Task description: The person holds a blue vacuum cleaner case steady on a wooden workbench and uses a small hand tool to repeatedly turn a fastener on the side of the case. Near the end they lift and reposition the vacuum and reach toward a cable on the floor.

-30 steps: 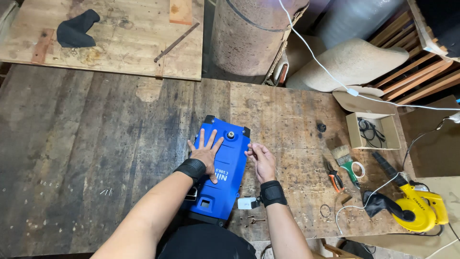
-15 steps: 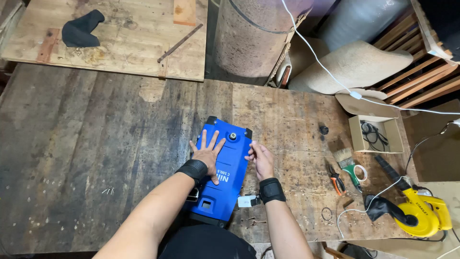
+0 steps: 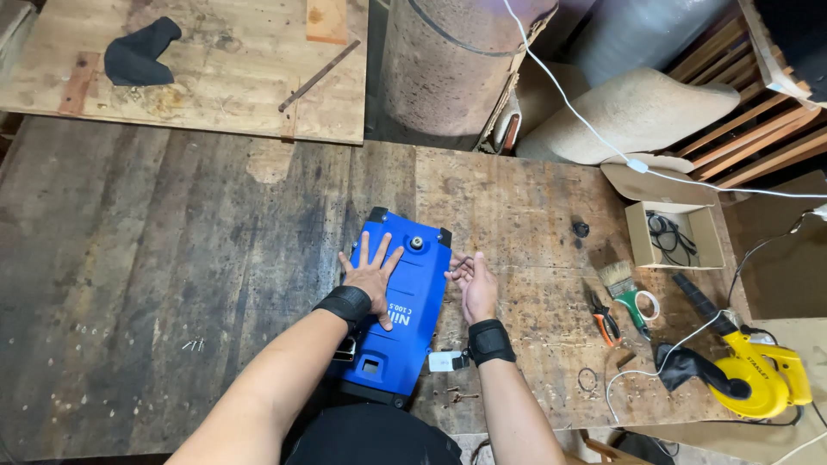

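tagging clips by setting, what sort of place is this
Most likely a home workshop or repair bench: a worn wooden table strewn with screws, hand tools such as pliers and a brush, a yellow blower, and a blue machine under the left hand.

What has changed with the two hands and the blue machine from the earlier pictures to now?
The right hand has come off the side of the blue machine and now hangs just beside it, palm half open, holding nothing clearly visible. The left hand stayed flat on top with fingers spread. The machine, the paintbrush and the yellow blower stayed in place.
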